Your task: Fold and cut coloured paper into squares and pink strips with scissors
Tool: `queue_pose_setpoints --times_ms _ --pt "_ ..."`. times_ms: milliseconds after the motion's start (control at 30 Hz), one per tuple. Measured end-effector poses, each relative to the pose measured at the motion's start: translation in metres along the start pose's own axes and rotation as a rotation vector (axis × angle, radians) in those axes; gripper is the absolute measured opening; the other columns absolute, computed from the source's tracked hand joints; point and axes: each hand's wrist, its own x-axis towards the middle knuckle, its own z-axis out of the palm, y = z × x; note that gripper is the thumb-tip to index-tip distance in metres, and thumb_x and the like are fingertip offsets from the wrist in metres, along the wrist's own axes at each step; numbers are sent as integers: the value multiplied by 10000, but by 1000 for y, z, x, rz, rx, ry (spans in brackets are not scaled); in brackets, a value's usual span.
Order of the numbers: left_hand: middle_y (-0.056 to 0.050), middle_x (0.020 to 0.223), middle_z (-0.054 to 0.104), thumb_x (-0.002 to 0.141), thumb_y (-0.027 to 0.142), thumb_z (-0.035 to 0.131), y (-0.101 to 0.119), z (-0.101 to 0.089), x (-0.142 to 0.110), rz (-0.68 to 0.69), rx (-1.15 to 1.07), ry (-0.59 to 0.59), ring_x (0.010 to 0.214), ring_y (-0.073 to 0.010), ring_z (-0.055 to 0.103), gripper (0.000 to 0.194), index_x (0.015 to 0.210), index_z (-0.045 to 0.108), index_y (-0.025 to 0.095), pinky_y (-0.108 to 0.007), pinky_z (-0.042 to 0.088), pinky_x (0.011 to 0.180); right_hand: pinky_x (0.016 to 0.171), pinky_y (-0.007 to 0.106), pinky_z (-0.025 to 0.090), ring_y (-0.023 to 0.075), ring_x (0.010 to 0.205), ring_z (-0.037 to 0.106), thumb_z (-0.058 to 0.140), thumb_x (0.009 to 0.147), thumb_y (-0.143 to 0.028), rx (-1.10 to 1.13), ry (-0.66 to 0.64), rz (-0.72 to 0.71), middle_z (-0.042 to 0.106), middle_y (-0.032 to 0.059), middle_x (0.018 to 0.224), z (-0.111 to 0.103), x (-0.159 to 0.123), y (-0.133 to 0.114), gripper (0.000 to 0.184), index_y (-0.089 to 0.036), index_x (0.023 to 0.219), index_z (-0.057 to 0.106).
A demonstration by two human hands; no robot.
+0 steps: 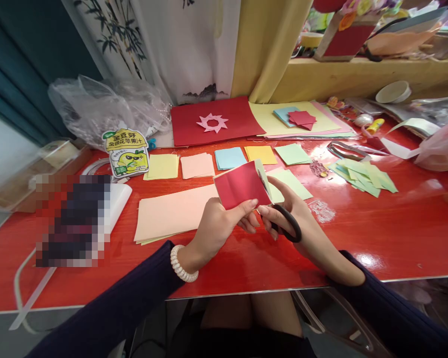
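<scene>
Head view, left to right: a juice pack (129, 158) sits on the red tabletop (392, 243), and a row of small square stacks begins beside it with yellow squares (161, 167) and pink squares (197, 166). Nearer lies a long peach sheet (175, 214). The left hand (213, 226) grasps the red paper (239, 186) by its near edge, thumb on top and fingers curled underneath, holding it up off the tabletop between the two hands. A pale green layer (260, 166) shows at its far right corner. The right hand (306, 227) has its fingers around the black handles of the scissors (291, 226); the blades sit by the paper's right edge, and I cannot tell how far apart they are. Farther right lie loose green scraps (364, 176).

For a clean edge, the layers probably need a firm pinch close to the cut so they do not slip, with the left fingertips clear of the blades. Long, even strokes along a straight line should serve better than short snips.
</scene>
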Motion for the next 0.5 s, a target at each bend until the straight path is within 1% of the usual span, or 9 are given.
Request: queue_pose_setpoints --times_ms 167,333,500 --pt "-30 572 629 833 346 590 0 -1 0 -7 9 -9 520 -123 600 333 583 629 130 -257 526 575 377 206 326 105 388 440 744 721 -369 -67 7 -6 530 -71 492 -4 2 0 937 -204 1460 192" --pt "-31 571 633 832 355 589 -1 -1 0 -18 33 -15 520 -124 601 341 578 627 131 -257 521 584 370 207 315 108 384 434 738 727 -365 -63 -7 17 520 -73 476 -6 3 -2 950 -193 1468 169" --pt "-13 540 617 847 337 576 0 0 0 0 51 -17 514 -109 592 347 563 619 141 -241 513 606 367 202 294 95 385 419 756 704 -353 -71 9 51 517 -71 478 -4 3 -5 951 -163 1464 216"
